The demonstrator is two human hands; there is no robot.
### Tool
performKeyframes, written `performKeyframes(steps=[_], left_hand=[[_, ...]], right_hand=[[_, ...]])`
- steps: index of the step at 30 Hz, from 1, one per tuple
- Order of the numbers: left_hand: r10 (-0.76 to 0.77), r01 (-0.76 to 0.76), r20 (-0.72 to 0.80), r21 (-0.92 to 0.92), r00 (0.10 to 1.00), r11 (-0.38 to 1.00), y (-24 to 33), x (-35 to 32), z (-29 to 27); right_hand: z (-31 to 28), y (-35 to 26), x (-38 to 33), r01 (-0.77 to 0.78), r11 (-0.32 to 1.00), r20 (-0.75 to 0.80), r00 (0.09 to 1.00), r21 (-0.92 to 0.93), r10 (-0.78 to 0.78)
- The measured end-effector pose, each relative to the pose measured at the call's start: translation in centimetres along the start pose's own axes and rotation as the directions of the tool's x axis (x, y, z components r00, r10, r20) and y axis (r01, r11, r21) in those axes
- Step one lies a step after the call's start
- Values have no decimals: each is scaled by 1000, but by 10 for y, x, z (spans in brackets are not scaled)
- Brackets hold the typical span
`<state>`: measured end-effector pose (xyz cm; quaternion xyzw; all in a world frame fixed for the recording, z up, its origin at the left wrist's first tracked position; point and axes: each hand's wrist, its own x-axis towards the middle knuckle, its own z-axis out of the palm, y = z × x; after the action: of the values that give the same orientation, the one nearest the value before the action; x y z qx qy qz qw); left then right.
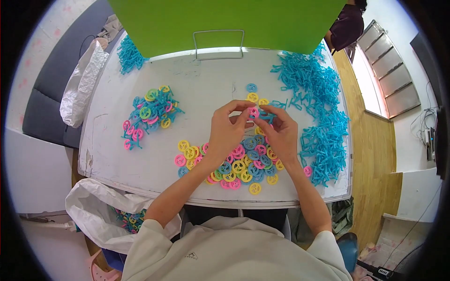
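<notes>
Above the middle of the table, a small pink plastic wheel [253, 112] is pinched between my fingertips. My left hand [224, 133] grips it from the left with thumb and forefinger. From the right, my right hand [285, 136] closes its fingers at the wheel's edge; a bit of blue plastic shows there, mostly hidden by the fingers. Under my wrists lies a spread pile of loose wheels [238, 166] in yellow, pink, blue and green. A blue wheel [251, 87] and a yellow wheel [252, 97] lie just beyond my hands.
Thin blue forked plastic pieces [323, 117] are heaped along the table's right side; a smaller heap [130, 55] sits far left. Wheels joined with blue pieces form a pile [151, 111] at left. A green panel [229, 23] stands behind. A white sack [89, 206] is at lower left.
</notes>
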<state>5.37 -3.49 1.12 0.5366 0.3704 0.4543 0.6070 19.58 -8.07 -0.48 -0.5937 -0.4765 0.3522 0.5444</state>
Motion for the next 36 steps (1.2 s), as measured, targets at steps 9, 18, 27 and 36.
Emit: performKeyframes(steps=[9, 18, 27, 36], left_hand=[[-66, 71, 48, -101, 997, 992, 0, 1, 2], [-102, 103, 12, -207, 995, 973, -5, -2, 5], [-154, 131, -54, -297, 987, 946, -11, -7, 9], [92, -97, 33, 194, 995, 976, -24, 5, -4]], right_hand=[[-12, 1, 10, 490, 832, 98, 870, -258, -482], [-13, -7, 5, -47, 997, 106, 994, 63, 40], [-6, 3, 4, -129, 960, 77, 991, 248, 114], [-20, -4, 12, 13, 997, 150, 989, -76, -1]])
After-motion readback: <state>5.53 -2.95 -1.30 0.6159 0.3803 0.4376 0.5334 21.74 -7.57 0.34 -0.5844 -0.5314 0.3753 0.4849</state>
